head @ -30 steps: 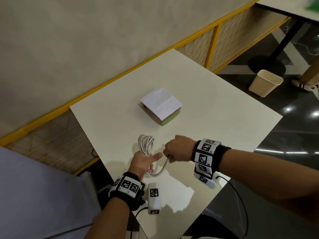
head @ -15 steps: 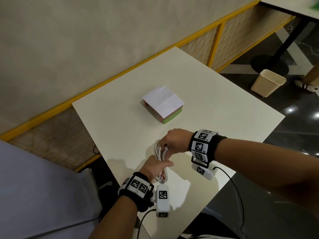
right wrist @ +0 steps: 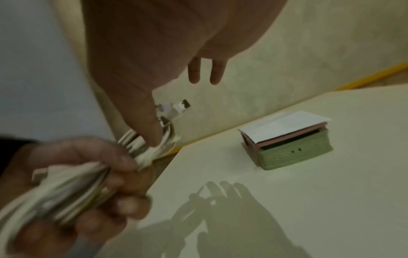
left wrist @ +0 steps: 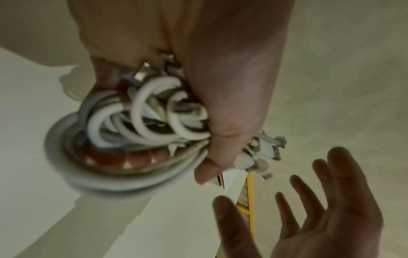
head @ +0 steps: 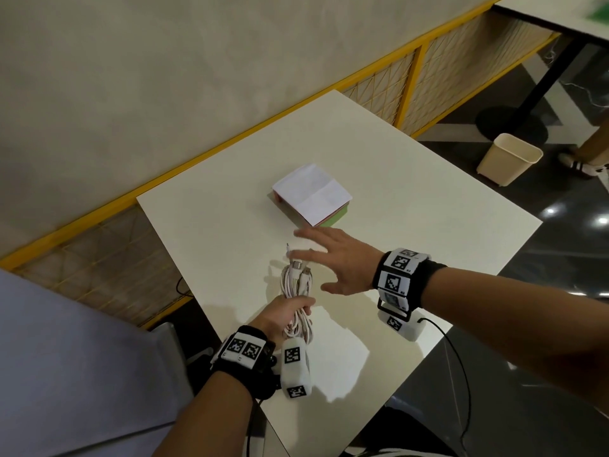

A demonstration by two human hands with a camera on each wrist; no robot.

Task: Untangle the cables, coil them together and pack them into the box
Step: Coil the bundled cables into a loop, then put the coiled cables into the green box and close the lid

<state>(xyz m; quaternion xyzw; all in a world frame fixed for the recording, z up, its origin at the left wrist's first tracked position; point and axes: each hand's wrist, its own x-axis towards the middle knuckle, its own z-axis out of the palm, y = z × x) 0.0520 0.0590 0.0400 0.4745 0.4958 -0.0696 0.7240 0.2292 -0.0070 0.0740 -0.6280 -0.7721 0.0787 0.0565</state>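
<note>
White table (head: 412, 206): left hand (head: 280, 316) clenches coiled white cables (head: 296, 285); right hand (head: 342, 258) hovers with fingers spread, holding nothing, near the box (head: 333, 219).

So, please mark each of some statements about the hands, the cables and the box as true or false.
1. The left hand grips the coiled cables. True.
2. The right hand pinches a plug. False: it is open with spread fingers and holds nothing.
3. The box stands on the table with white paper on top. True.
4. The cables already lie in the box. False: they are in the left hand.
</note>
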